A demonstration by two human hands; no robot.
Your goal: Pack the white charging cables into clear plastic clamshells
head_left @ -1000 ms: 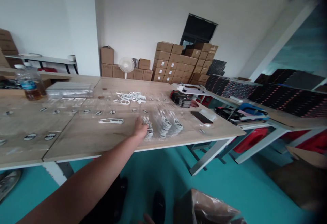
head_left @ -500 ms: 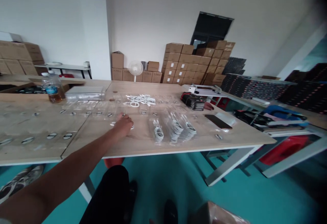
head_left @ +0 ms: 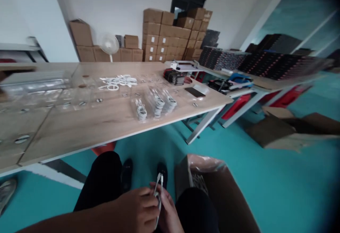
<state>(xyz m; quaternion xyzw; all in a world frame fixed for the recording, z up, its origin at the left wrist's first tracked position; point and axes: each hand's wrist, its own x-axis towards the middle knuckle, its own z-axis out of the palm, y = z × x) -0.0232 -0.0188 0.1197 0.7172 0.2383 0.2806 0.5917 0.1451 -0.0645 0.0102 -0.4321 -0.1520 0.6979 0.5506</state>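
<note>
Bringing the left hand (head_left: 142,206) down off the worktable (head_left: 87,130) since the earlier frame, and meeting the right hand (head_left: 168,210) low between the black-clad knees (head_left: 106,169). Gripping a folded white cable (head_left: 159,198) between the two, well apart from the tabletop: curling the left fingers around it from the left, closing the right thumb and fingers on it from the right. Keeping neither hand nearer, with both touching it. Running its long axis up and away, slightly tilted, and pointing its paired plug ends (head_left: 162,178) past the fingertips toward the worktable, against a dark shoe (head_left: 162,167) beyond. Hiding much of the lower loop behind the left knuckles, so not showing its exact wrap. No longer reaching over the single cable on the wood, apparently the one being held now. Still leaving a heap of loose cables (head_left: 120,81) lying toward the far side and stacks of bagged cables (head_left: 158,105) standing near the front edge, well beyond both hands. Showing much more of the right hand than half a second ago, and also revealing more of an open carton (head_left: 183,179) to its right, containing bundles (head_left: 199,181) too dim for telling apart.
</note>
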